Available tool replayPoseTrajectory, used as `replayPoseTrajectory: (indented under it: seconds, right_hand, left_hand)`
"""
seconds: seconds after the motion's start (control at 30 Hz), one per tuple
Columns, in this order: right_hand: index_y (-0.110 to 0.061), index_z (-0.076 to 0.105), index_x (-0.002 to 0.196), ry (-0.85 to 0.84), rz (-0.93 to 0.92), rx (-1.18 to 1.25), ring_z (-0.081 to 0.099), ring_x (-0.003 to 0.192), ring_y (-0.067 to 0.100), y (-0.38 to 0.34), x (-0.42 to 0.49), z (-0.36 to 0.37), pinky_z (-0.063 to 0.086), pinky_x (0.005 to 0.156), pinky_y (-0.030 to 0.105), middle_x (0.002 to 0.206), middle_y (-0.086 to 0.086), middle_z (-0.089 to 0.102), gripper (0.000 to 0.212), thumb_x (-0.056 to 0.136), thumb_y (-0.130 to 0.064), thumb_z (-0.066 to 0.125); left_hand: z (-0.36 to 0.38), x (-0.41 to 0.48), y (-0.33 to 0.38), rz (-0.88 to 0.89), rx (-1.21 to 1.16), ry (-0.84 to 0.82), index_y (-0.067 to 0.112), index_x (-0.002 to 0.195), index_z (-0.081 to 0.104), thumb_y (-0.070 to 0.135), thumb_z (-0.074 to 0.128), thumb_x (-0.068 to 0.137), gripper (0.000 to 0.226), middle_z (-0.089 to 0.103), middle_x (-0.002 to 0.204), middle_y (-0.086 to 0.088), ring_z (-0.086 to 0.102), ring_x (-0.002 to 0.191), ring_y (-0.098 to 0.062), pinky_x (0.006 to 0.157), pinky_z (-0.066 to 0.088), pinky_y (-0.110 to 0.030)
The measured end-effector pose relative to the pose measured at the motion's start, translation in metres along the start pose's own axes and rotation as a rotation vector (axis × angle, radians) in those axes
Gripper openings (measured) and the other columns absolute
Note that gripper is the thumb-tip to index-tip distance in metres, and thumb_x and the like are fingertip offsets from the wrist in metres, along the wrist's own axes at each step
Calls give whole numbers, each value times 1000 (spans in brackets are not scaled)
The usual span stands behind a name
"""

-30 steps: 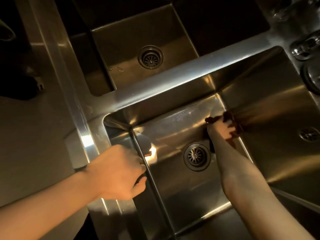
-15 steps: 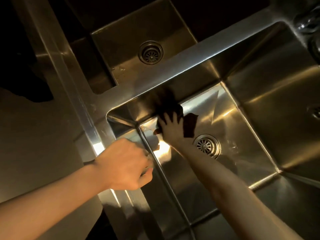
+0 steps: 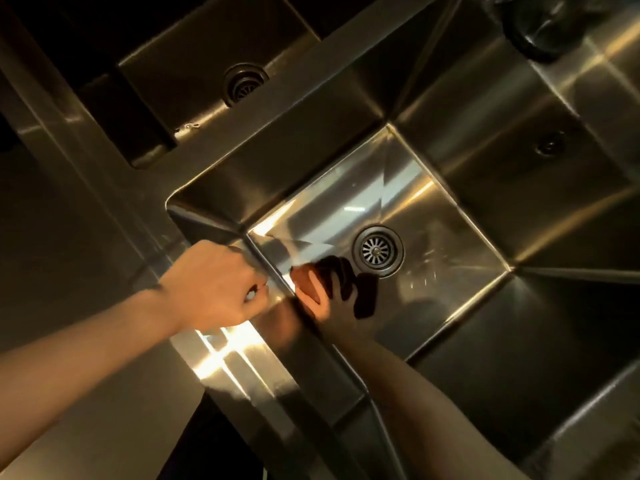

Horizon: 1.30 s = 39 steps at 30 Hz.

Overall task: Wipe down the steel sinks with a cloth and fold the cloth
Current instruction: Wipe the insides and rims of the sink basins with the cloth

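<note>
The near steel sink (image 3: pixel 460 188) fills the middle of the view, its round drain (image 3: pixel 377 251) set in the floor. My right hand (image 3: pixel 320 297) reaches down into it and presses a dark cloth (image 3: pixel 365 299) flat on the sink floor, just left of the drain, close to the left wall. The fingers lie spread over the cloth, which is partly hidden under them. My left hand (image 3: pixel 214 285) grips the sink's left rim with curled fingers. A second steel sink (image 3: pixel 187 95) with its own drain (image 3: pixel 245 83) lies beyond the dividing rim.
A dark round fitting (image 3: pixel 533 32) stands at the top right above the near sink. A small overflow hole (image 3: pixel 549 147) sits in the right wall. A flat steel counter (image 3: pixel 69 237) runs along the left. Glare falls on the rim below my left hand.
My right hand has swept the cloth from the far right corner across the sink floor to the left wall, then back toward me beside the drain. My left hand kept its hold on the rim.
</note>
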State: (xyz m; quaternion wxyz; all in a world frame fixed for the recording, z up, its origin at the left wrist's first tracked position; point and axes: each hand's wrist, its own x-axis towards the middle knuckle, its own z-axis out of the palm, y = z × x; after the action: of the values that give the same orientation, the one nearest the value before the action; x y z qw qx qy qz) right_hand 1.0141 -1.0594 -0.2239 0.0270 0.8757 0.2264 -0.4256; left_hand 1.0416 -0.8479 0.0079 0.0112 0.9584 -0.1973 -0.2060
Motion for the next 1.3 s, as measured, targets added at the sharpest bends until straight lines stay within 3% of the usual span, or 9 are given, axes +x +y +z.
replayPoseTrajectory:
  seconds: [0.07, 0.17, 0.47, 0.8, 0.93, 1.03, 1.1, 1.2, 1.3]
  right_hand:
    - [-47, 40, 137, -24, 19, 42, 28, 136, 43, 30, -36, -1, 34, 82, 79, 154, -2, 27, 68, 76, -49, 69]
    - [-50, -3, 145, 3, 261, 307, -6, 141, 45, 75, -56, 7, 17, 95, 80, 155, -1, -24, 72, 95, -37, 47]
    - [-22, -21, 147, -198, 838, 623, 0, 135, 59, 54, -54, 8, 11, 109, 61, 150, 29, -21, 94, 91, -42, 51]
    - [-27, 22, 148, -435, 381, 422, 12, 138, 49, 47, -101, 17, 26, 111, 49, 155, 19, -9, 59, 94, -26, 47]
    - [-31, 44, 138, -432, 266, 533, 40, 130, 30, 41, -117, -5, 36, 107, 32, 152, 6, 24, 50, 89, -19, 49]
    - [-15, 61, 113, -393, 263, 664, 60, 86, 22, 36, -132, -31, 46, 80, 29, 106, 11, 63, 29, 86, -8, 52]
    - [-18, 59, 80, -344, 292, 749, 49, 58, 16, 31, -148, -48, 46, 67, 32, 71, 3, 55, 11, 84, -9, 54]
    - [-24, 58, 86, -291, 177, 907, 58, 69, 23, 20, -180, -77, 53, 73, 42, 87, 10, 61, 13, 76, -16, 56]
    - [-28, 60, 115, -92, 50, 834, 60, 103, 27, 15, -225, -92, 48, 94, 44, 119, 6, 61, 50, 65, -33, 52]
  left_hand:
    - [9, -2, -3, 30, -1, 70, 23, 63, 63, 48, 15, 85, 58, 58, 56, 2, 54, 47, -12, 44, 15, -19]
    - [12, -2, -5, 43, 3, 86, 26, 65, 62, 49, 14, 84, 57, 60, 58, 6, 55, 48, -11, 44, 12, -14]
    - [0, 0, -1, -14, -70, 111, 26, 59, 60, 50, 25, 80, 48, 52, 47, 7, 46, 36, -9, 41, 10, -14]
    - [15, 1, -3, 31, -109, 209, 20, 52, 57, 43, 23, 82, 51, 52, 47, 4, 51, 43, -10, 41, 30, -20]
    - [12, 1, -2, 64, -76, 220, 22, 66, 64, 47, 7, 79, 63, 62, 61, 4, 59, 58, -7, 50, 36, -19]
    - [5, 2, 0, 65, 41, 154, 20, 74, 60, 47, 9, 83, 59, 65, 74, 2, 61, 69, -12, 59, 41, -23]
    - [-1, 3, 4, 51, 78, 85, 21, 79, 60, 45, 24, 92, 45, 67, 85, 1, 62, 79, -16, 62, 38, -26]
    - [-7, 4, 8, 27, 93, 42, 25, 90, 65, 45, 32, 95, 39, 67, 96, -1, 62, 87, -19, 64, 34, -28]
    - [-7, 4, 6, 9, 73, 37, 28, 94, 67, 48, 32, 95, 40, 67, 97, -1, 62, 88, -20, 67, 39, -29]
